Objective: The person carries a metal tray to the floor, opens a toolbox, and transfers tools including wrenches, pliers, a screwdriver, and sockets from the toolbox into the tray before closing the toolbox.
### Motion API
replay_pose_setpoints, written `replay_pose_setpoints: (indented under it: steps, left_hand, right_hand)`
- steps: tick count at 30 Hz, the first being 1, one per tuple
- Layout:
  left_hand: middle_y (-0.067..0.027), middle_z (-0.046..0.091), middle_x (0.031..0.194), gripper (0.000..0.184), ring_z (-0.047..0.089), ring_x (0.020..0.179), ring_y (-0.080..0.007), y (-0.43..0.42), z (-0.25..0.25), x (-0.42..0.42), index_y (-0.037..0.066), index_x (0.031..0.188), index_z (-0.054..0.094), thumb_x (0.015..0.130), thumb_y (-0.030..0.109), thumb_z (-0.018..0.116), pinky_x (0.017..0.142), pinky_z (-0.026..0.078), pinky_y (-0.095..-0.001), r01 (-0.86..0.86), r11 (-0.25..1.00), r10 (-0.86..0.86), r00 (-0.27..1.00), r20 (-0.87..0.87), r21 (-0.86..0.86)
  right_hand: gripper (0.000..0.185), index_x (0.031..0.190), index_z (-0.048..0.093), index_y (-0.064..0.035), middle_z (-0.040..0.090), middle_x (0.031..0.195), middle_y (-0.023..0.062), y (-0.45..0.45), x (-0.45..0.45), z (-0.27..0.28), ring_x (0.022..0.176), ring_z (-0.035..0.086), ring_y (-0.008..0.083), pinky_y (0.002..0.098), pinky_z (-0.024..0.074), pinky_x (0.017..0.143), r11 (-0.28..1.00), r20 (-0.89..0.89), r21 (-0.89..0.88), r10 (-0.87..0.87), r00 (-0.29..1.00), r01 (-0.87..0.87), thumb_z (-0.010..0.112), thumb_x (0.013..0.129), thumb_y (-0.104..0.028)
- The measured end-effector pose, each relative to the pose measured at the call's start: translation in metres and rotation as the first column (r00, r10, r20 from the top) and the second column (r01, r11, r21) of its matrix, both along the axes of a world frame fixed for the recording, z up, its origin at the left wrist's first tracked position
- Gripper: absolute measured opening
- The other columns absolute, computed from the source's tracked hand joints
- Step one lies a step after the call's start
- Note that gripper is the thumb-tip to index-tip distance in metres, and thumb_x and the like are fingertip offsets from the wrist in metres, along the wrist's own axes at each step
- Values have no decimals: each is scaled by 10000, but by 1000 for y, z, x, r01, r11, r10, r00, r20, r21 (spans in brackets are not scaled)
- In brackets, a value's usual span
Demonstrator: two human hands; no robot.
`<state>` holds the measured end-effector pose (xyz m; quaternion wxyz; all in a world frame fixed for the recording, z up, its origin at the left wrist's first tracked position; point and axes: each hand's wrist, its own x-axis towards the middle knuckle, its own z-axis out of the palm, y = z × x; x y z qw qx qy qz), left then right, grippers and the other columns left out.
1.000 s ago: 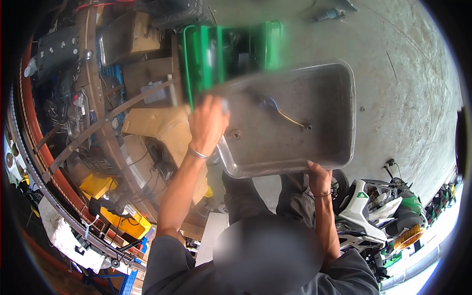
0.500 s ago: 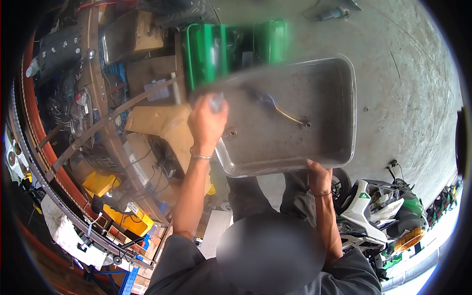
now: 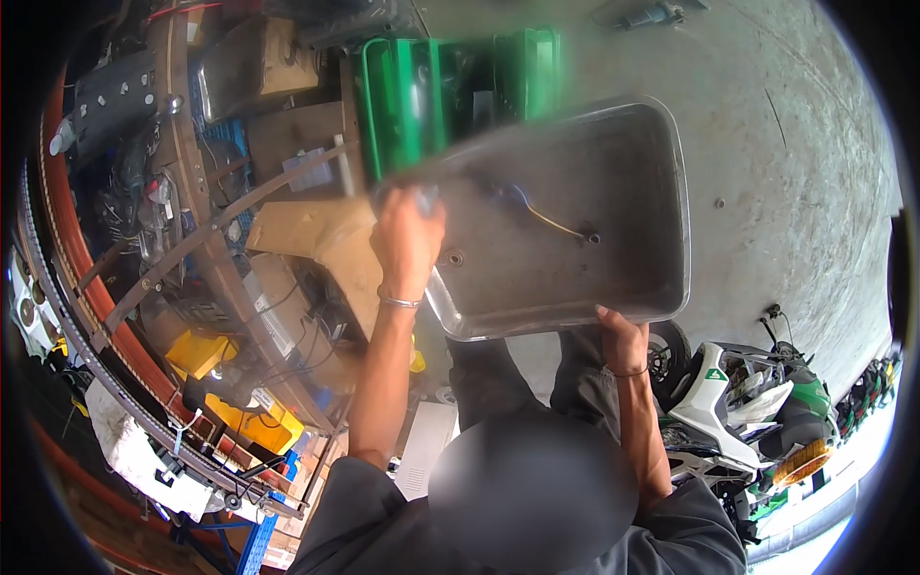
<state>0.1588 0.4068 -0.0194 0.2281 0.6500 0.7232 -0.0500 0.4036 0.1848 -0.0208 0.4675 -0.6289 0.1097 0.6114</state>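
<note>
1. Grey metal is forming the round-cornered tray [image 3: 628, 182] I'm watching before the legs [image 3: 491, 372].
2. Right hand [image 3: 625, 343]: fingers are clamping its near rim.
3. Left hand [image 3: 409, 247]: fingers are curling around a blurred greyish object [image 3: 427, 199].

Floor [image 3: 767, 163] right of tray [image 3: 628, 172]: open | green object [image 3: 402, 105] beyond | shelving [image 3: 196, 177] left

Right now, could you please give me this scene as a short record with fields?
Main item: metal tray
Left hand: left hand at the tray's left end, gripping a blurred pale item
Right hand: right hand grips the near rim, thumb on top
Inside tray: thin curved strip
Left side: cardboard
Beyond tray: green object, partly blurred
Right side: motorbike
</note>
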Motion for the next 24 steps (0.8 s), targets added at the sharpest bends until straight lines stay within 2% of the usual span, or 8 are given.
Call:
replay_pose_setpoints:
  steps: [5,12,15,17,18,20,22,24]
  left_hand:
    - [-132,687,993,299,658,917,-379,-9,-11,0,84,1054,717,800,239,745,781,516,-451,16,999,-16,1000,-1,51]
    - [-127,703,972,304,660,894,-385,-22,-15,1,83,1029,711,770,234,765,767,520,-446,-83,987,71,993,91,139]
    - [-114,722,929,306,688,816,-311,-28,-21,-6,63,1044,707,775,189,781,750,528,-393,-111,974,90,990,109,199]
    - [-71,728,879,301,670,739,-170,-35,-20,-11,6,1063,698,799,117,790,712,525,-305,-369,927,307,853,421,72]
    - [-71,728,879,301,670,739,-170,-39,-17,-13,6,1063,698,799,117,790,712,525,-305,-378,923,320,850,418,63]
    - [-31,704,873,284,618,739,-74,-46,-8,-17,-54,1066,684,825,61,780,693,507,-236,-550,834,475,675,565,-45]
    - [-18,690,868,268,617,734,-65,-57,3,-18,-67,1058,679,833,45,773,681,504,-219,-575,818,474,646,599,-27]
    - [-23,693,859,267,616,712,-67,-68,20,-13,-56,1062,680,838,55,773,660,502,-218,-661,724,590,445,674,-196]
  right_hand:
    - [400,1154,603,27,634,1061,70,5,3,6,992,603,195,336,470,906,999,7,28,-29,1000,29,665,759,30]
    - [396,1155,603,25,634,1074,73,8,18,2,991,604,193,335,472,899,999,-15,40,7,1000,-6,660,762,30]
    - [402,1164,594,23,631,1068,74,10,21,-10,988,605,196,338,475,898,998,-13,13,56,998,-56,654,767,30]
    - [388,1161,589,25,631,1045,75,15,19,-14,976,609,206,350,478,899,999,-12,14,34,999,-34,643,777,28]
    - [388,1161,589,25,631,1045,75,14,18,-18,976,609,206,350,478,899,999,-13,4,45,999,-45,643,777,28]
    - [377,1170,580,24,628,1035,82,13,17,-28,964,618,217,363,490,888,1000,21,-21,-4,1000,5,627,796,16]
    - [348,1149,587,30,633,1014,90,5,29,-41,944,625,223,368,498,873,1000,-2,-21,17,1000,-17,622,803,11]
    - [320,1127,594,35,638,993,97,-6,52,-53,924,633,228,373,506,859,999,-17,-11,45,999,-45,616,810,6]
